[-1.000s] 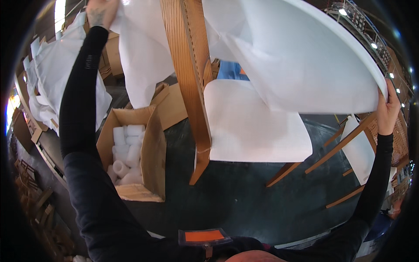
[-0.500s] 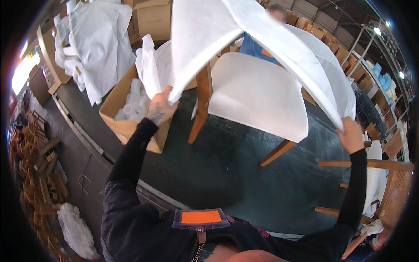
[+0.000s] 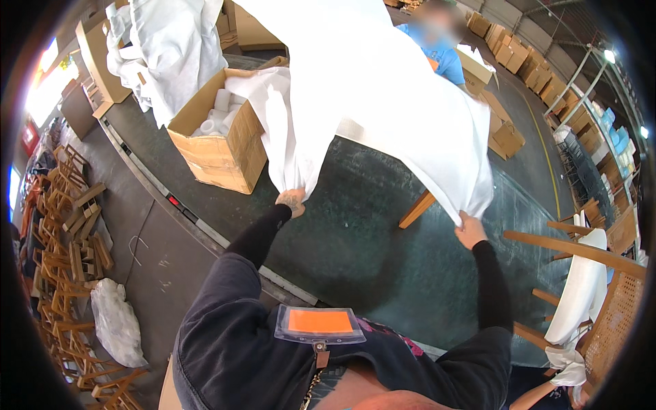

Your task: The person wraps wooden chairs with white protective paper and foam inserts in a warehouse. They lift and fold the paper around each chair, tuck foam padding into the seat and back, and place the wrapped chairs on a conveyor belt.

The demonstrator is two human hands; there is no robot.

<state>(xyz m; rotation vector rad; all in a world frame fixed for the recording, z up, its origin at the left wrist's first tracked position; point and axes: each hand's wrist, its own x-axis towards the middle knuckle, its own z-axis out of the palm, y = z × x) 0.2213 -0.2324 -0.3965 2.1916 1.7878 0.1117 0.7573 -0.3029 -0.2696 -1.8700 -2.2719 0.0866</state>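
Observation:
A large white sheet of thin wrapping cloth (image 3: 396, 89) stretches between my hands and drapes over a chair. My left hand (image 3: 292, 201) grips one gathered corner beside the cardboard box. In my right hand (image 3: 470, 231) is another bunched corner, farther right. Only a wooden chair leg (image 3: 417, 208) and a bit of the pale seat show beneath the sheet; the rest of the chair is covered. Both fists are closed on the fabric, which hangs in folds toward them.
An open cardboard box (image 3: 222, 154) holds white foam rolls. White sheeting (image 3: 174, 55) hangs behind it. Wooden chair frames (image 3: 75, 253) are piled at left. A cane-backed chair (image 3: 618, 321) stands at right near a co-worker's gloved hand (image 3: 568, 365). A person in blue (image 3: 437, 51) is beyond the sheet.
Both hands have come down and closer together, pulling the sheet lower. The seat, largely exposed before, is now nearly all covered. The person in blue shows more.

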